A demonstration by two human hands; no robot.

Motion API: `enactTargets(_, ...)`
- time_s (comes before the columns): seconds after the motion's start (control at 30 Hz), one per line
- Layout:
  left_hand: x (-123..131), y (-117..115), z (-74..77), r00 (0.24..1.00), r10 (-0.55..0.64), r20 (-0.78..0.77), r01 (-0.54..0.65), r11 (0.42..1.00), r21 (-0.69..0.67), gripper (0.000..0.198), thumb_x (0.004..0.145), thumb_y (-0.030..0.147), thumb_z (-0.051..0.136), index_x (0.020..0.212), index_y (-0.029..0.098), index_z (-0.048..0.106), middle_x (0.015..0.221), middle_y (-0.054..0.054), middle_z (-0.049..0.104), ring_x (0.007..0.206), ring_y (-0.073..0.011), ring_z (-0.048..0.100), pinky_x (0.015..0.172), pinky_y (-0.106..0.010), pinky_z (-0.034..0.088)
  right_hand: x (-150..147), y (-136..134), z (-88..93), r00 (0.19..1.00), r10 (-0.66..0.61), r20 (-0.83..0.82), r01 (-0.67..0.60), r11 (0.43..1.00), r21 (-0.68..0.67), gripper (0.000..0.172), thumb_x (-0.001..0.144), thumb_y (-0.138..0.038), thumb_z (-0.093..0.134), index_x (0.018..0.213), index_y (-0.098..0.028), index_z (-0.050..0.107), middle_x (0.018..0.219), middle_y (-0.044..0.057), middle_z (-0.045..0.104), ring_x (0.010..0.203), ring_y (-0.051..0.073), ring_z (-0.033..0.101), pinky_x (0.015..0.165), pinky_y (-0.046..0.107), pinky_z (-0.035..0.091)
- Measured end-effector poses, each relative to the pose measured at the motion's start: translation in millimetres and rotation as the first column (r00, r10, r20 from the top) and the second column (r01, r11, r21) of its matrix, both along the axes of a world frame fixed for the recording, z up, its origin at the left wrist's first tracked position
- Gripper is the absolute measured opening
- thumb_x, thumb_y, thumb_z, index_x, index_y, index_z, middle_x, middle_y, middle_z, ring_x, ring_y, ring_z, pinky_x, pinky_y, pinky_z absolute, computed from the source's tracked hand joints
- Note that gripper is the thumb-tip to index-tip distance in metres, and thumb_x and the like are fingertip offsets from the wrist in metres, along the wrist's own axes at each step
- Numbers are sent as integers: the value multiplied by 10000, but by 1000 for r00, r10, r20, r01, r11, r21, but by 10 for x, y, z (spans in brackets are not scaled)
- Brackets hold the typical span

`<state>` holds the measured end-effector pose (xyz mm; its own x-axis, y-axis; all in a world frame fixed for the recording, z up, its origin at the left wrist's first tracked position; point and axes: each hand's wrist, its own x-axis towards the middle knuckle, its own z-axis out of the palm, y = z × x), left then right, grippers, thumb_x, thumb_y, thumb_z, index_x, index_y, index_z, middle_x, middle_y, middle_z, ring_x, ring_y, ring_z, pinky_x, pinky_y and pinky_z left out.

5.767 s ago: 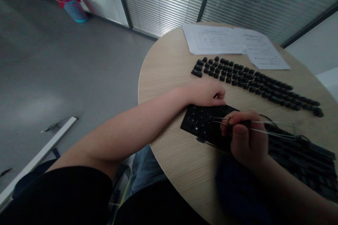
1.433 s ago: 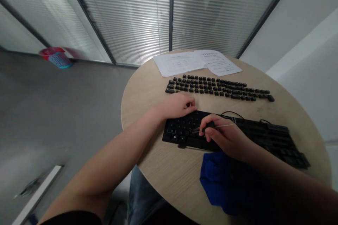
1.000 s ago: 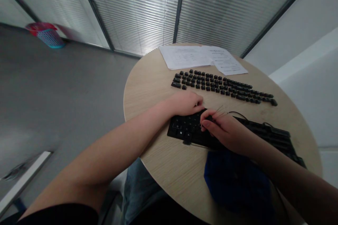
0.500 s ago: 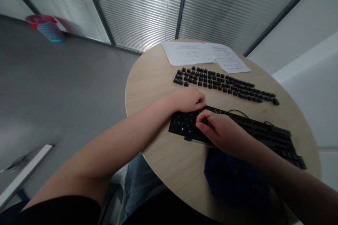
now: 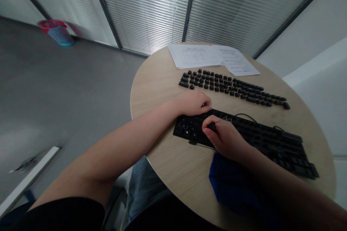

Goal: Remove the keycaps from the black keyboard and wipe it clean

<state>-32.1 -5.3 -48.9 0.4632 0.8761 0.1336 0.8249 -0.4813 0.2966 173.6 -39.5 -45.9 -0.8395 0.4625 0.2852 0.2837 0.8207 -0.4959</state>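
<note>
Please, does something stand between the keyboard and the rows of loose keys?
Yes, partly: the left hand lies between the left end of the keyboard and the loose keys. Further right, a thin cable curves out behind the keyboard into this gap. Nothing else visible there.

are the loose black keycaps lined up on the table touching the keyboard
Apart. The head view shows a strip of bare tabletop between the loose keycaps and the keyboard.
</note>
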Motion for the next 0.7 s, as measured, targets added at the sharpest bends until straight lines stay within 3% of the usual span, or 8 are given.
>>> enactTargets(0.2, -7, 3, 13, 1000, -8, 4, 8, 1000, -8, 322, 1024, 398, 542, 902, 199, 764, 927, -90, 769, 816, -222, 671, 701, -349, 442, 65, 4, -82, 991, 4, -135, -1, 1000, 22, 181, 1056, -332, 507, 945, -231, 607, 857, 53, 711, 731, 204, 667, 695, 321, 531)
enactTargets(0.37, -7, 0, 6, 1000, -12, 11, 12, 1000, -3, 315, 1021, 396, 556, 855, 201, 740, 889, -76, 761, 781, -203, 659, 675, -333, 425, 104, -22, -176, 932, -193, -307, 161, 979, -126, 238, 1100, -414, 468, 994, -240, 591, 782, 3, 636, 600, 159, 592, 616, 303, 489)
enactTargets(0.47, -19, 14, -8, 999, -22, 43, 23, 999, -26, 303, 1026, 391, 559, 911, 197, 762, 931, -83, 772, 821, -216, 678, 708, -340, 454, 109, -30, -200, 929, -145, -340, 112, 987, -116, 218, 1091, -412, 503, 996, -242, 601, 812, 8, 639, 636, 162, 598, 655, 319, 501)
enactTargets(0.6, -111, 34, 32, 963, -53, 263, 71, 996, -61, 317, 1035, 347, 528, 1051, 172, 792, 1022, -101, 787, 936, -226, 702, 848, -360, 515, 146, -46, -175, 870, -173, -462, 97, 978, -185, 183, 1097, -349, 494, 1021, -236, 616, 857, 21, 631, 682, 159, 588, 643, 313, 482)
enactTargets(0.7, -234, 3, 139, 829, -19, 559, 90, 991, -101, 310, 1019, 347, 556, 1115, 177, 796, 1097, -97, 785, 1010, -219, 700, 926, -374, 530, 185, -60, -117, 809, -235, -538, 74, 950, -304, 180, 1105, -308, 479, 1047, -237, 633, 808, 5, 613, 647, 146, 570, 576, 281, 459)
